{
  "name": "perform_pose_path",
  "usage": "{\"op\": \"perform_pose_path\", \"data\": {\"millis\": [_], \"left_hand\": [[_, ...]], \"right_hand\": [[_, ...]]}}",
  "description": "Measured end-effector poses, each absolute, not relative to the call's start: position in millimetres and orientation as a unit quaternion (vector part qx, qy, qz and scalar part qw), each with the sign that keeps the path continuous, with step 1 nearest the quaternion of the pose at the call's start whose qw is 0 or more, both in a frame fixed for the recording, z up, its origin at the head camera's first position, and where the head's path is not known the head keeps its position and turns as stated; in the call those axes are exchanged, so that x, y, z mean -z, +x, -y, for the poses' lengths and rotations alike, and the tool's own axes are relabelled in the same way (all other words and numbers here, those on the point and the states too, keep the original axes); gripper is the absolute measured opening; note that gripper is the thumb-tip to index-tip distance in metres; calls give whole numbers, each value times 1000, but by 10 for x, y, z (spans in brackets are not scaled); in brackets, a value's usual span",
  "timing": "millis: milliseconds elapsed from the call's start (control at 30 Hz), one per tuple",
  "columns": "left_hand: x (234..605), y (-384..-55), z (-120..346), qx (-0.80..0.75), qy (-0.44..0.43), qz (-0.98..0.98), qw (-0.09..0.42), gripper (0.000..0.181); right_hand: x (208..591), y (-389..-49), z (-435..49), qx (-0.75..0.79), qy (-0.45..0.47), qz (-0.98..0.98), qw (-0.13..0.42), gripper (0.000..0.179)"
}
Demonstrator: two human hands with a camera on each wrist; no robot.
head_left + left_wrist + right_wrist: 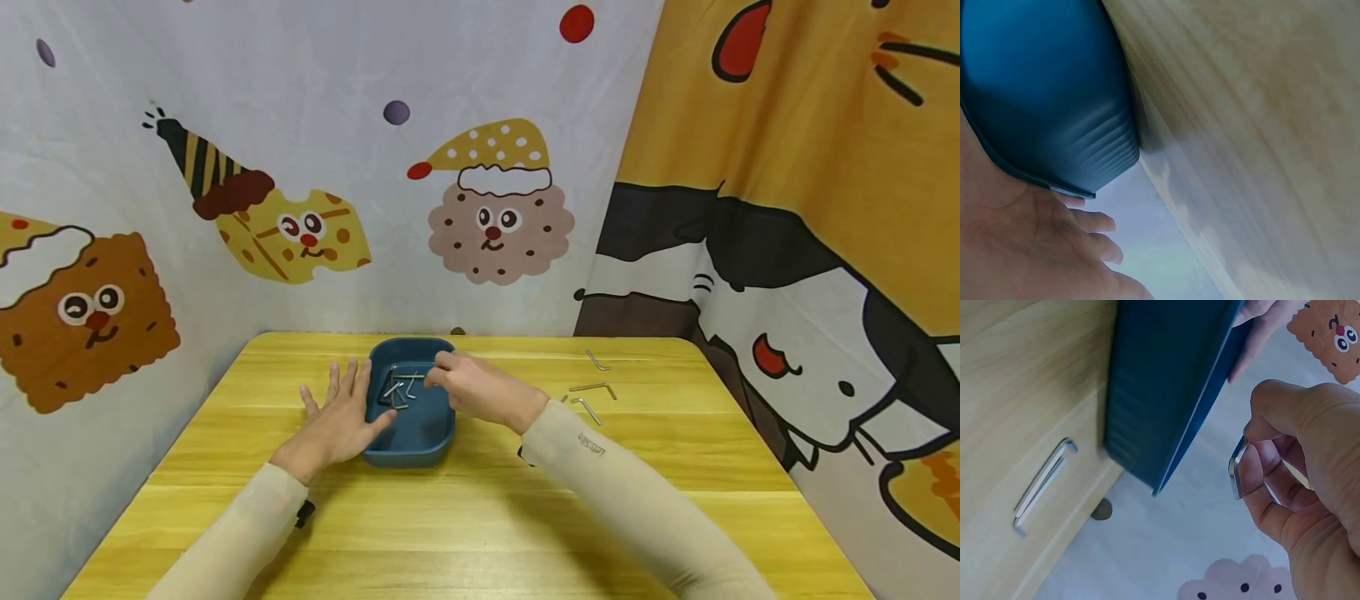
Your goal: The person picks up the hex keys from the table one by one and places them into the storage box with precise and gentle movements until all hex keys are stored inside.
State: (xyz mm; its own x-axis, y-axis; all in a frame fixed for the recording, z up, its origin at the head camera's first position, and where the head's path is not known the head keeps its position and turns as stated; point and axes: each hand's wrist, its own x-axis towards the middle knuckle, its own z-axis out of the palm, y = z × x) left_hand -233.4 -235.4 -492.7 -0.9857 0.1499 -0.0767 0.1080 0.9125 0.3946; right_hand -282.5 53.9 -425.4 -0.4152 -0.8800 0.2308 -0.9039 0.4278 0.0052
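A blue rectangular tray [416,458] stands on the table with several L-shaped hex keys [399,390] lying inside, mostly toward its left. Against the left rim rests my left hand [333,425], its fingers spread and straight; the left wrist view shows the palm [1016,237] beside the tray wall [1054,94]. My right hand [487,387] is raised over the tray's right rim. Between its thumb and fingers it pinches a metal hex key [1235,478], seen in the right wrist view. Part of that key is hidden by the fingers.
Several more hex keys [594,387] lie on the wooden table [480,533] to the right of the tray. A curtain [480,308] with cartoon prints hangs behind the table's far edge, and another patterned cloth [810,333] hangs along the right side.
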Motion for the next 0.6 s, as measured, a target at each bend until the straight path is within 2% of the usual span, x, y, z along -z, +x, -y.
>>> {"op": "perform_pose_path", "data": {"millis": [433, 600], "left_hand": [[4913, -2331, 2363, -198, 70, -976, 54, 110], [4911, -2332, 2357, -198, 72, -976, 57, 110]], "right_hand": [[4141, -2864, -215, -66, 536, 839, 67, 29], [4102, -2883, -108, -84, 529, 844, 34, 31]]}}
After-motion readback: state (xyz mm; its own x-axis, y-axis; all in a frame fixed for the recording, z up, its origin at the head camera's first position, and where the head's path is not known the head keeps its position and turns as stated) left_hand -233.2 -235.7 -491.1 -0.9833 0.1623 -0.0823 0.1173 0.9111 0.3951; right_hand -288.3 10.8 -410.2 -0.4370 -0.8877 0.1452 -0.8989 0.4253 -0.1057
